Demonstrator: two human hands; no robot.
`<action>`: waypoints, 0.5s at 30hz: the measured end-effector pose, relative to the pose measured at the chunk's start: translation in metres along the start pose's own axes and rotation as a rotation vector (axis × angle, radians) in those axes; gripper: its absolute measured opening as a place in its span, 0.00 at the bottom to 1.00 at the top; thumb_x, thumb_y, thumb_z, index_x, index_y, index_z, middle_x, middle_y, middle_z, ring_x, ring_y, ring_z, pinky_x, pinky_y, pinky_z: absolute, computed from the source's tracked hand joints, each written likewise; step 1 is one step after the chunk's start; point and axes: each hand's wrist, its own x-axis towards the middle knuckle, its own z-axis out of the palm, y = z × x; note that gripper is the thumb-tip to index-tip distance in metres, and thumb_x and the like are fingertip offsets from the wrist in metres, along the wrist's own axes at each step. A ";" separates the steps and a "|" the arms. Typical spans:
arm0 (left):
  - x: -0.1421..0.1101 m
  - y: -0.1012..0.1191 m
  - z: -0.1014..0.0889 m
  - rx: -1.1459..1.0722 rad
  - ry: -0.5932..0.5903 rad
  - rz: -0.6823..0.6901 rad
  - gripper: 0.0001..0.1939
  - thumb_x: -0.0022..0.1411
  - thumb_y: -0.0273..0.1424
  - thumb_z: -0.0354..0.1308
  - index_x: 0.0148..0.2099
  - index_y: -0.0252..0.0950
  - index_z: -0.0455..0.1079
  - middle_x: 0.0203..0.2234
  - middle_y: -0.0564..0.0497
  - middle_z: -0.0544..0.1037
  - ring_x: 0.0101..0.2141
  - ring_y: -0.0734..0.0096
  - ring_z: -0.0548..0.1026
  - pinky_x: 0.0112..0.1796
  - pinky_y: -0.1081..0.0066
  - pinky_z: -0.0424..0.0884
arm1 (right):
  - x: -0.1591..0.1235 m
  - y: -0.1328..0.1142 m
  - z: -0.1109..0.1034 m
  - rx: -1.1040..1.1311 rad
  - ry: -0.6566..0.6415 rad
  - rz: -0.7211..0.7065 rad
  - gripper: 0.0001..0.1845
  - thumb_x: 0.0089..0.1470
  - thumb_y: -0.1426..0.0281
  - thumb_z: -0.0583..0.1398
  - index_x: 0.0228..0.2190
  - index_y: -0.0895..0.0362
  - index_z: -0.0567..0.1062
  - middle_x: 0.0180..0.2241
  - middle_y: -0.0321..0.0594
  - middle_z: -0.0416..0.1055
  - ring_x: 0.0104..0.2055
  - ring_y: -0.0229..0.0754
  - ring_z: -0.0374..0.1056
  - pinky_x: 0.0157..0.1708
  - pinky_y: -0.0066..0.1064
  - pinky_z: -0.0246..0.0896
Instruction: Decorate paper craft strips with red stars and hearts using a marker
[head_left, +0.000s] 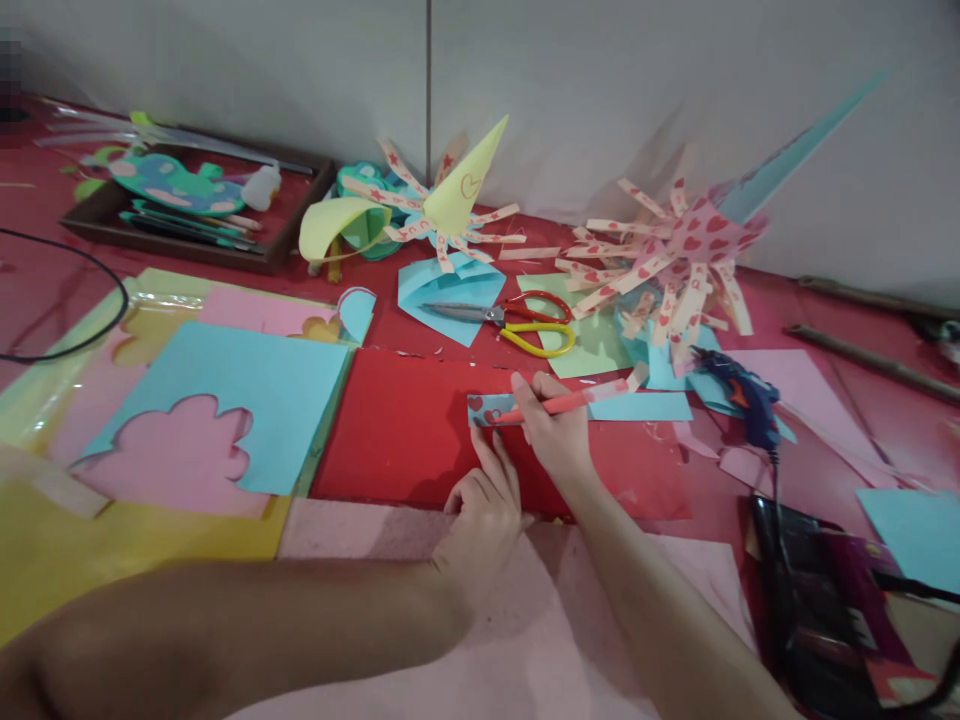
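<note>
A narrow light-blue paper strip (637,406) lies across a red board (397,430) before me. Red hearts show at its left end. My right hand (553,430) grips a red marker (574,399), its tip down on the strip beside the hearts. Two outstretched fingers of my left hand (484,510) press at the strip's lower edge; the other fingers are partly curled, and nothing is held in that hand. Just behind the board, scissors (495,313) with one red and one yellow handle rest slightly open on blue paper (442,285).
Paper flower shapes with cones, one yellow (461,195) and one blue (802,150), stand by the wall. A brown tray (277,245) holds pens and a white bottle. A glue gun (746,400) with a cable lies right. Colored sheets (277,390) are at left; a black pouch (806,610) is lower right.
</note>
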 end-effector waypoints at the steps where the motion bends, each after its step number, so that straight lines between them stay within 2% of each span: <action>1: 0.000 0.000 0.000 0.020 -0.004 0.005 0.35 0.59 0.47 0.45 0.53 0.17 0.63 0.46 0.21 0.68 0.17 0.73 0.68 0.18 0.70 0.61 | 0.000 0.000 0.000 0.008 0.001 0.003 0.23 0.53 0.61 0.54 0.15 0.55 0.49 0.13 0.26 0.46 0.16 0.30 0.46 0.16 0.24 0.45; 10: 0.000 0.001 0.002 0.059 0.001 0.005 0.36 0.60 0.47 0.41 0.53 0.17 0.62 0.46 0.21 0.67 0.17 0.73 0.67 0.18 0.71 0.60 | -0.001 -0.001 0.000 0.021 0.029 -0.012 0.23 0.53 0.63 0.54 0.15 0.55 0.50 0.14 0.27 0.47 0.17 0.29 0.46 0.17 0.23 0.46; 15: -0.001 0.001 0.002 0.054 0.025 -0.001 0.36 0.61 0.47 0.39 0.53 0.16 0.62 0.46 0.21 0.68 0.16 0.73 0.66 0.18 0.70 0.60 | 0.001 -0.001 0.000 0.052 0.083 0.040 0.22 0.53 0.64 0.55 0.15 0.55 0.51 0.12 0.25 0.47 0.14 0.29 0.48 0.17 0.23 0.47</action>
